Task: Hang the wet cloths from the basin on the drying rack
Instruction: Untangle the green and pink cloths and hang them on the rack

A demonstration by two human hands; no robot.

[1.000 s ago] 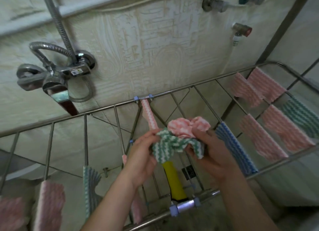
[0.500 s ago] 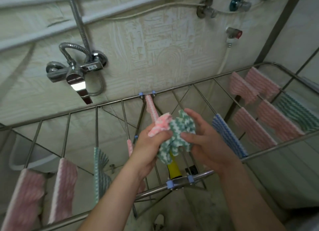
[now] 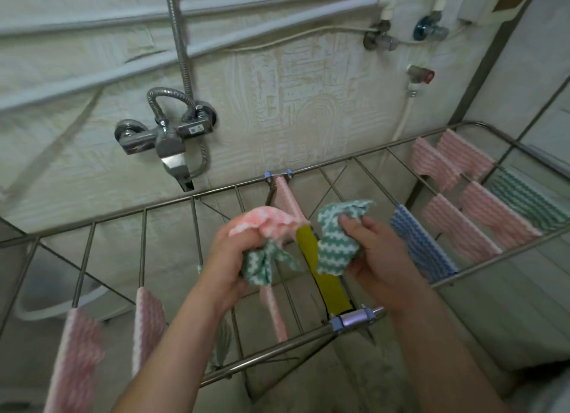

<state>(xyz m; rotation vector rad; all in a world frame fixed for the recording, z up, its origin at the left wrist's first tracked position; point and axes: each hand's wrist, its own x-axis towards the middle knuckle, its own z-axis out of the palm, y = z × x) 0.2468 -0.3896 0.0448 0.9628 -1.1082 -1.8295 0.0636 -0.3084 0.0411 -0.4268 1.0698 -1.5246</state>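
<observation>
**Green cloth [image 3: 334, 246] held crumpled over the middle of the drying rack [image 3: 320, 166]**

The right grip [image 3: 374, 255] pinches it with thumb and curled fingers, and its long side runs roughly top to bottom just left of that hand. The left grip [image 3: 229, 258], close beside, is closed round a bunched pink cloth [image 3: 265, 224] and a green wad [image 3: 260, 266]. Bare bars towards the blue cloth [image 3: 419, 243] lie nearer the right grip, so that hand looks best placed to drape it.
</observation>
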